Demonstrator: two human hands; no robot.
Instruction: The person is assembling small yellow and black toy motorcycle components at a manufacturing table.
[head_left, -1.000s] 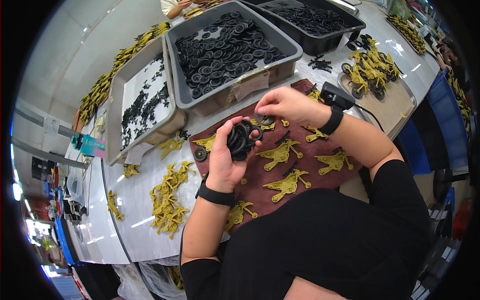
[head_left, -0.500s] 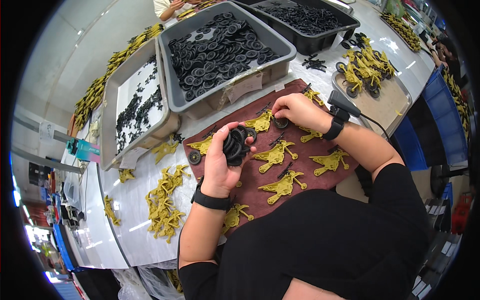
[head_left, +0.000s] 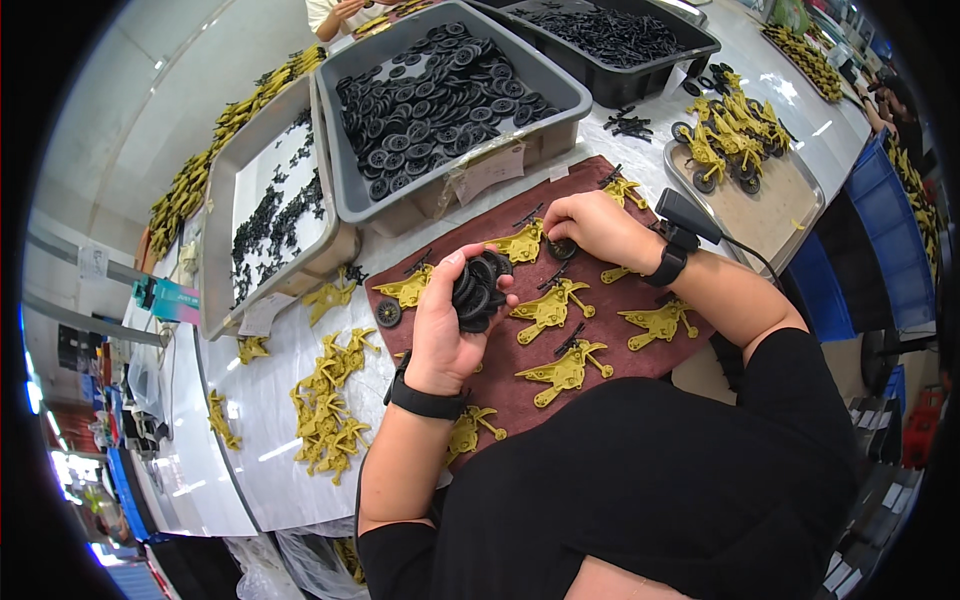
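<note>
A stack of several black toy wheels (head_left: pixel 479 292) sits in my left hand (head_left: pixel 442 335), its fingers curled around them. My right hand (head_left: pixel 606 233) pinches a single black wheel (head_left: pixel 562 248) low over the maroon mat (head_left: pixel 655 372), beside a yellow toy motorcycle body (head_left: pixel 519 243). More yellow bodies lie in rows on the mat, such as one body (head_left: pixel 549 311) between my hands and another body (head_left: pixel 566 373) nearer me. Thin black parts (head_left: pixel 571 339) lie beside several of them. A loose wheel (head_left: pixel 388 313) rests at the mat's left edge.
Beyond the mat stands a grey bin (head_left: pixel 459 190) of wheels, flanked by a bin (head_left: pixel 343 243) of small black parts and a black bin (head_left: pixel 640 82). A tray (head_left: pixel 785 200) carries wheeled yellow toys. Yellow bodies (head_left: pixel 330 405) pile at left. A cabled black device (head_left: pixel 687 212) adjoins my right wrist.
My left hand, with its wheels, has shifted slightly right. The right hand stays nearly in place, and the wheel in its fingers sits a touch lower.
</note>
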